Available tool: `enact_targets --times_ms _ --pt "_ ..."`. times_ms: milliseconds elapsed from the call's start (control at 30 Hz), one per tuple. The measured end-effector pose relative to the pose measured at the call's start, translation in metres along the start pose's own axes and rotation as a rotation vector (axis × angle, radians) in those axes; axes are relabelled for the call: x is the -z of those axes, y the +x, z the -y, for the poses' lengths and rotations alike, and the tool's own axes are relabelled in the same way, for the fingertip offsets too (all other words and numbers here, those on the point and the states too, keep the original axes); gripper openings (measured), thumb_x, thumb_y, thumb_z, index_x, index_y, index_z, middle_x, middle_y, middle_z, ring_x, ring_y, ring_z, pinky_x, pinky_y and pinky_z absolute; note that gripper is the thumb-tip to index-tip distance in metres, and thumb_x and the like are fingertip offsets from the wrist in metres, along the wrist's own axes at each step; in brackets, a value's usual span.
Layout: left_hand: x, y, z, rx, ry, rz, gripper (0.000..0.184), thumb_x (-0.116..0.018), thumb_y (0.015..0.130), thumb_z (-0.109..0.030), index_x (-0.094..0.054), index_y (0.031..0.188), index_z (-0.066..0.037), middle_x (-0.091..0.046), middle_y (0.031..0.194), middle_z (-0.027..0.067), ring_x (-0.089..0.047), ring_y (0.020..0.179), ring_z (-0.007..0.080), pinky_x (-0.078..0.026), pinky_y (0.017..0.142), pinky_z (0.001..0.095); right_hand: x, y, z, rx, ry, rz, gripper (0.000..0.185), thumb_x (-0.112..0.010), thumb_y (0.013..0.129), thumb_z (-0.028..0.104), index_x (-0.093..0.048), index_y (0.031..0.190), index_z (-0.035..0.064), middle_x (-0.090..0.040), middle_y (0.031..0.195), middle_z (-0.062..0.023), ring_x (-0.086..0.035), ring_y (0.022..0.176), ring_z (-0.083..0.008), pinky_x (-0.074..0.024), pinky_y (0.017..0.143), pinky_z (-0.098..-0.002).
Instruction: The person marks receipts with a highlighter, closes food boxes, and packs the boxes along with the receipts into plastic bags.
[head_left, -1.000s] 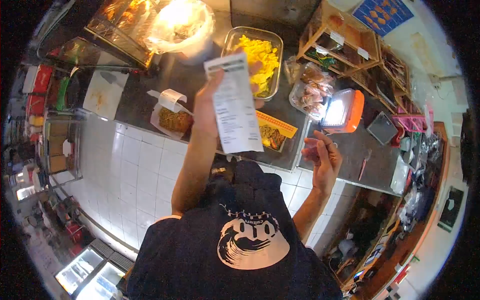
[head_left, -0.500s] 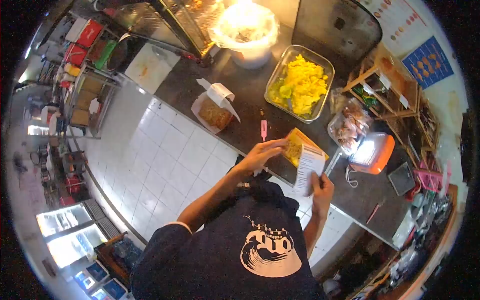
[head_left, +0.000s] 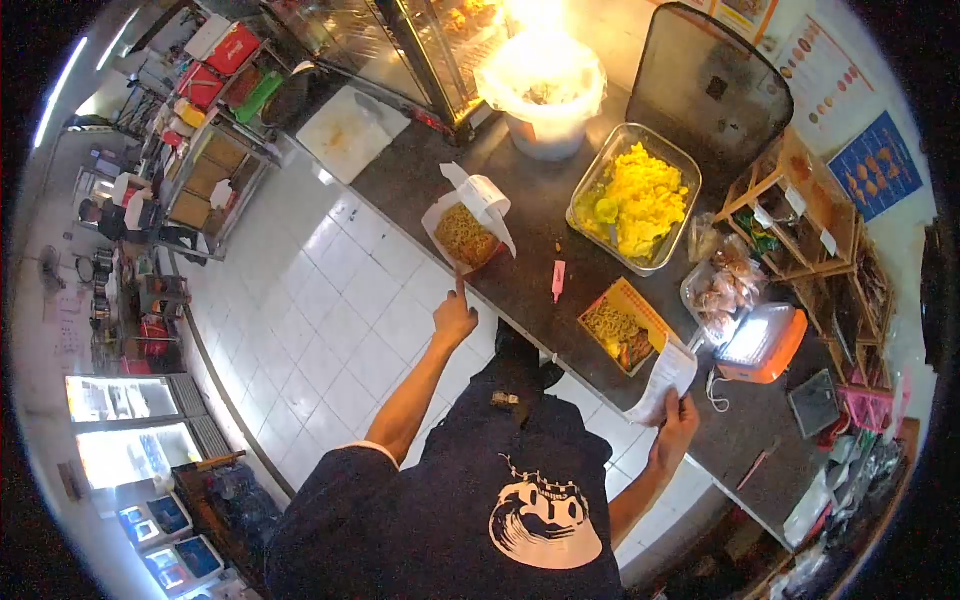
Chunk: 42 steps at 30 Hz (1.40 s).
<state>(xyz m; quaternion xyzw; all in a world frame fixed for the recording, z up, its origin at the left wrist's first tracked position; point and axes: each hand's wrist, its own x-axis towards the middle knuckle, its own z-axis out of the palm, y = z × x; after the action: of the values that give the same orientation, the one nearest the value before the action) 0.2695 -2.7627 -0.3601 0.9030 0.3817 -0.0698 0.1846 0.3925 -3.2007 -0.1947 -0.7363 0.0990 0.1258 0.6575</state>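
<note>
Now my left hand (head_left: 457,320) points at an open white paper box (head_left: 436,213) of brown noodles (head_left: 466,238)
Index finger (head_left: 460,285) straight, others curled; my right hand (head_left: 680,425) clamps a white printed slip (head_left: 667,381)

Two hands show: one left hand (head_left: 456,318) near the middle of the view, one right hand (head_left: 679,425) at four o'clock from there. There is one receipt (head_left: 665,380), also at four. Food boxes number two: one white box (head_left: 436,214) at twelve, one yellow-banded box (head_left: 643,309) at three. One glass dish (head_left: 668,145) sits at two; its yellow pieces are too heaped to count. There is one lined bucket (head_left: 548,138) at one, one cutting board (head_left: 350,133) at eleven, one orange lamp (head_left: 788,343) at three, and one thin reddish stick (head_left: 752,470) at four. Between two and three come one pink marker (head_left: 559,282) and, farther out, one blue poster (head_left: 874,165).
</note>
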Motion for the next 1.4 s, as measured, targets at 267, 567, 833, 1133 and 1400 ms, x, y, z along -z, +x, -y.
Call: enact_targets --times_ms 267,567,833,1133,1400 --pt "-0.069 0.014 0.014 0.044 0.003 -0.153 0.073 -0.066 0.082 -0.026 -0.035 0.145 -0.009 -0.065 0.105 0.0217 -0.067 0.091 0.042 -0.054 0.075 0.0561 0.066 0.028 -0.082 0.107 -0.289 0.01 0.022 -0.062 0.098 0.022 -0.065 0.097 -0.0004 -0.06 0.08 -0.0013 -0.051 0.07 -0.0095 -0.0452 0.058 -0.0298" --pt "0.01 -0.017 -0.017 -0.073 -0.266 -0.152 0.094 -0.063 0.083 -0.019 -0.009 0.159 -0.018 -0.063 0.1 0.0278 -0.066 0.09 0.0432 -0.054 0.076 0.0537 -0.004 -0.011 0.042 0.087 -0.351 -0.036 0.052 -0.057 0.098 0.039 -0.061 0.13 -0.0026 -0.067 0.104 -0.0235 -0.061 0.096 -0.0348 -0.0501 0.085 -0.0399" --pt "0.025 -0.088 -0.099 -0.388 -1.126 0.762 0.07 -0.062 0.095 -0.051 -0.048 0.144 -0.002 -0.062 0.129 0.0121 -0.06 0.114 0.0164 -0.052 0.088 0.0395 -0.042 0.009 0.009 0.349 -0.738 0.253 0.07 -0.057 0.097 0.05 -0.046 0.145 -0.0003 -0.064 0.073 -0.0216 -0.049 0.063 -0.0201 -0.0473 0.063 -0.0412" --pt "0.095 -0.104 -0.163 -0.206 -1.923 0.833 0.058 -0.059 0.1 -0.032 -0.04 0.147 -0.005 -0.054 0.141 0.0132 -0.055 0.125 0.0234 -0.049 0.101 0.0371 -0.131 -0.036 0.018 0.192 -0.171 0.633 0.021 -0.059 0.1 0.017 -0.061 0.093 -0.0034 -0.058 0.074 -0.0037 -0.052 0.066 -0.0102 -0.0428 0.061 -0.0309" --pt "0.105 -0.086 -0.129 -0.25 -2.2 0.795 0.058 -0.059 0.097 -0.018 -0.037 0.15 -0.008 -0.054 0.141 0.0135 -0.056 0.125 0.0297 -0.046 0.107 0.0424 -0.131 -0.04 0.017 0.13 -0.226 0.759 0.021 -0.065 0.097 0.018 -0.063 0.089 -0.001 -0.056 0.071 0.0024 -0.048 0.064 -0.0056 -0.0395 0.058 -0.0239"
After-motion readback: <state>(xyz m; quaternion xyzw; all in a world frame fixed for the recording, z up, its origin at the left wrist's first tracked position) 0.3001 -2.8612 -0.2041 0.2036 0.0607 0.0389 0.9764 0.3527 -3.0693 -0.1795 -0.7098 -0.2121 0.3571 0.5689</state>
